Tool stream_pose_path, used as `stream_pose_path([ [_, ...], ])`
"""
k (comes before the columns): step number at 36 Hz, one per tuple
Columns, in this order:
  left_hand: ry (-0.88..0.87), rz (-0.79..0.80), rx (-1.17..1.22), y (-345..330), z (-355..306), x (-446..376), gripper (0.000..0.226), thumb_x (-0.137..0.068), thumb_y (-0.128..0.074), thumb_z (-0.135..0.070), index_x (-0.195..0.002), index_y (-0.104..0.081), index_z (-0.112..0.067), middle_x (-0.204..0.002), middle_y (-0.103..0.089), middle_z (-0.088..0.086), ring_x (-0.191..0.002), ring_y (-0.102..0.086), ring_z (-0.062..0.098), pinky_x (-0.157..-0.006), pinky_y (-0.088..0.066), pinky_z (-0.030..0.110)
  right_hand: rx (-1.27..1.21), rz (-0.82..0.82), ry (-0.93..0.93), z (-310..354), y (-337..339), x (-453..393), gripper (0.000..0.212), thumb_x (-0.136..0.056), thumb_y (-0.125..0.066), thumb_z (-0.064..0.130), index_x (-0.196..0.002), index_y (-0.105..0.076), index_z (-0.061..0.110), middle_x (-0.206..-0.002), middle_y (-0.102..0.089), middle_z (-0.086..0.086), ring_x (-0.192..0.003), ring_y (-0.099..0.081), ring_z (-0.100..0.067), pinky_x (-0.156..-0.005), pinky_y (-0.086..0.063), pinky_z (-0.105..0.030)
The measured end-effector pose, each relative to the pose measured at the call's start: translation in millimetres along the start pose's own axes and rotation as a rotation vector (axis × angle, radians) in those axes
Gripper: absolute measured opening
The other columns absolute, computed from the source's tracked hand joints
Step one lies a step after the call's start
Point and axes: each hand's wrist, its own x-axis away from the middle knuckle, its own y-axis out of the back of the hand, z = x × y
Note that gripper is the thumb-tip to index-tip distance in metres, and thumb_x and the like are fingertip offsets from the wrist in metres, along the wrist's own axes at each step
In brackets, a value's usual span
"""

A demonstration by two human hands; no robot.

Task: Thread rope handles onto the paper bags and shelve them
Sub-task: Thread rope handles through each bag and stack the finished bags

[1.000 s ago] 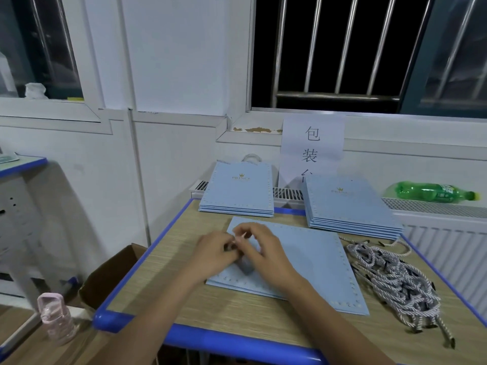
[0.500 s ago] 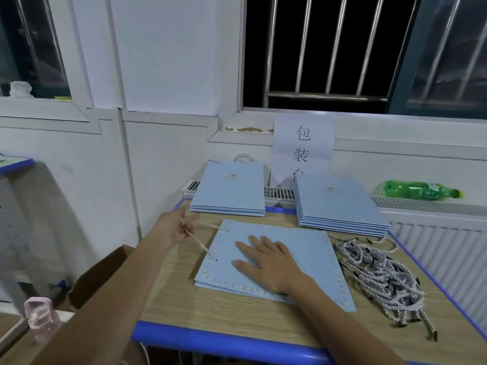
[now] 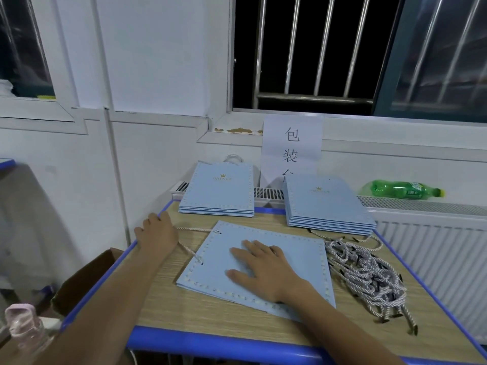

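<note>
A flat light-blue paper bag [image 3: 297, 262] lies in the middle of the wooden table [image 3: 237, 322]. My right hand [image 3: 261, 267] presses flat on it with fingers spread. A white twisted rope handle [image 3: 188, 248] runs from two holes on the bag's left edge out to my left hand [image 3: 158, 233], which grips its loop near the table's left edge. A tangled heap of loose rope handles [image 3: 366, 270] lies right of the bag.
Two stacks of blue bags sit at the back, a left stack [image 3: 218, 191] and a right stack [image 3: 326, 204]. A green bottle [image 3: 403, 189] lies on the radiator. A cardboard box [image 3: 87, 283] and a pink bottle [image 3: 23, 325] stand at the lower left.
Both hands worked together at the bag's left edge; then my left hand drew the rope out leftward while my right hand laid flat on the bag.
</note>
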Motion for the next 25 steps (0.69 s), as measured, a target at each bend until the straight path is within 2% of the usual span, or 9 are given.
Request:
stream_pose_path([
  [2,-0.064,0.024,0.057,9,-2,0,0.037,-0.091,-0.054,-0.023,-0.124,-0.048,-0.006,-0.124,-0.044,0.015,-0.113,-0.045,0.032,-0.095,-0.031,0.042,-0.026,-0.115,0.007,1,0,2,0.066,-0.089,-0.031,0.069,-0.143,-0.034,0.032,-0.155,-0.023,0.003,-0.142,-0.019,-0.017,-0.114,-0.013,-0.038],
  [4,-0.164,0.040,0.135,21,-6,2,0.041,-0.091,-0.055,-0.030,-0.128,-0.048,-0.013,-0.131,-0.043,0.009,-0.120,-0.044,0.026,-0.100,-0.029,0.039,-0.003,-0.184,0.025,4,4,5,0.079,-0.078,-0.024,0.078,-0.138,-0.042,0.028,-0.144,-0.035,0.005,-0.134,-0.030,-0.017,-0.110,-0.021,-0.035],
  [8,-0.546,0.288,0.422,46,-12,35,0.070,-0.070,-0.046,-0.071,-0.120,-0.057,-0.025,-0.125,-0.054,-0.008,-0.117,-0.051,0.011,-0.098,-0.042,0.033,-0.005,-0.023,0.083,9,16,17,0.094,-0.071,-0.038,0.086,-0.146,-0.022,0.033,-0.144,-0.028,0.004,-0.135,-0.020,-0.017,-0.111,-0.015,-0.038],
  [11,-0.727,0.571,0.218,53,-10,63,0.107,-0.052,-0.034,-0.098,-0.141,-0.035,-0.039,-0.147,-0.020,-0.024,-0.138,-0.018,-0.001,-0.116,-0.020,0.027,0.010,0.109,0.135,12,22,27,0.094,-0.075,-0.050,0.077,-0.149,-0.010,0.035,-0.154,-0.015,0.002,-0.142,-0.008,-0.018,-0.114,-0.008,-0.043],
  [13,-0.761,0.672,0.099,53,-7,74,0.114,-0.050,-0.039,-0.094,-0.148,-0.017,-0.040,-0.145,-0.003,-0.029,-0.138,-0.001,-0.005,-0.116,-0.005,0.021,0.048,0.123,0.150,14,25,30,0.085,-0.081,-0.047,0.072,-0.149,-0.018,0.030,-0.156,-0.016,-0.003,-0.143,-0.014,-0.021,-0.115,-0.014,-0.043],
  [15,-0.754,0.680,0.113,54,-3,78,0.113,-0.051,-0.045,-0.089,-0.148,-0.014,-0.042,-0.145,0.001,-0.030,-0.137,0.003,-0.008,-0.114,-0.002,0.016,0.173,0.083,0.178,18,28,30,0.068,-0.089,-0.043,0.064,-0.140,-0.036,0.020,-0.145,-0.038,-0.009,-0.131,-0.037,-0.027,-0.106,-0.033,-0.042],
  [18,-0.751,0.620,0.232,51,5,72,0.099,-0.048,-0.049,-0.092,-0.136,-0.021,-0.055,-0.147,-0.008,-0.030,-0.137,-0.007,-0.011,-0.112,-0.008,0.013,0.370,-0.088,0.290,27,31,26,0.042,-0.095,-0.034,0.043,-0.103,-0.058,0.009,-0.100,-0.065,-0.012,-0.087,-0.062,-0.032,-0.064,-0.040,-0.034],
  [21,-0.794,0.487,0.340,50,12,59,0.066,-0.065,-0.063,-0.060,-0.121,-0.030,-0.070,-0.142,-0.030,-0.032,-0.133,-0.029,-0.009,-0.112,-0.026,0.019,0.512,-0.282,0.343,24,35,23,0.034,-0.083,-0.033,0.031,-0.062,-0.057,0.019,-0.051,-0.057,0.001,-0.039,-0.053,-0.019,-0.043,-0.017,-0.023],
  [25,-0.700,0.201,0.707,75,-4,41,0.052,-0.077,-0.074,-0.017,-0.101,-0.057,-0.060,-0.106,-0.063,-0.023,-0.095,-0.059,-0.008,-0.085,-0.044,0.012,0.541,-0.558,0.399,27,73,22,0.022,-0.078,-0.039,0.017,-0.059,-0.050,0.018,-0.039,-0.044,0.001,-0.029,-0.031,-0.022,-0.040,-0.010,-0.021],
])
